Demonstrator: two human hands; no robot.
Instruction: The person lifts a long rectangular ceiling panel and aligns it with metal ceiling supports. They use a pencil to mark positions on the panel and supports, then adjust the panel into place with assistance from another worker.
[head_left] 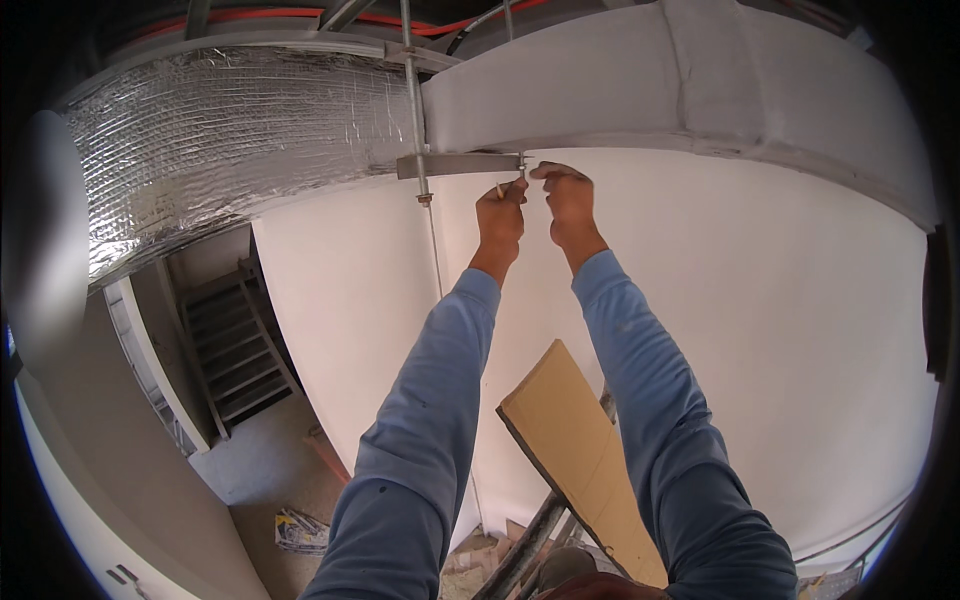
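A grey metal bracket (458,165) runs level under the foil-wrapped duct (230,140), hung on a thin threaded rod (412,100). At its right end a second short rod (521,165) pokes down through it, pinched between fingertips of both hands.

The location is a building interior under construction, identified by a foil-insulated duct (220,150) suspended on a threaded rod (413,90) with a steel support bracket (460,164), bare white plastered walls (760,330), an unfinished concrete staircase (235,345), and debris on the raw floor (300,530).
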